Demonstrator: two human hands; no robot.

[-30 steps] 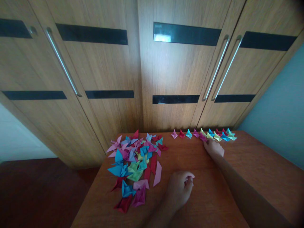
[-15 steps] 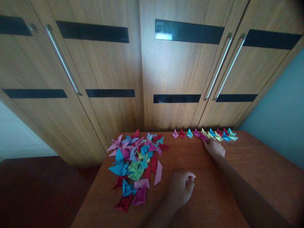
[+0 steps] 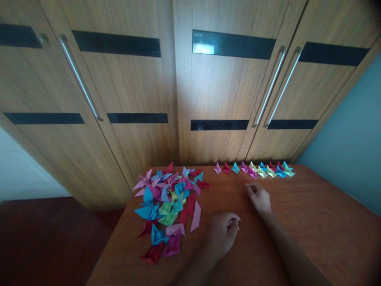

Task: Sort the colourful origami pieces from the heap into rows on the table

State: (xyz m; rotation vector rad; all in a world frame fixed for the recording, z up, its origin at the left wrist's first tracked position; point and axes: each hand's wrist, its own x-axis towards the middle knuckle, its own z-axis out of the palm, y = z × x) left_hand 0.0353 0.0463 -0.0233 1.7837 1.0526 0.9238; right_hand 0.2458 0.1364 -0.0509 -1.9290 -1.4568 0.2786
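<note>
My left hand [image 3: 223, 234] rests over the table's middle with its fingers curled; whether anything small is inside is hidden. Further right and forward, my right hand [image 3: 259, 198] hovers just in front of the row of small folded papers, its fingers partly curled and apart, holding nothing visible. Closest to it stands a magenta folded piece [image 3: 252, 172] in the front line. The back line runs leftward to a pink piece [image 3: 217, 168]. Left of my left hand lies a pile of folded papers with a green piece [image 3: 168, 213], and a flat pink strip [image 3: 195, 217] beside it.
The brown wooden table [image 3: 321, 222] reaches to a wardrobe [image 3: 214, 91] with long metal handles. A blue wall [image 3: 354, 131] stands at the right. Dark floor [image 3: 59, 238] shows beyond the table's left edge.
My right hand has drawn back from the magenta piece, toward me and slightly left. The magenta piece stays in the row. My left hand has barely moved.
</note>
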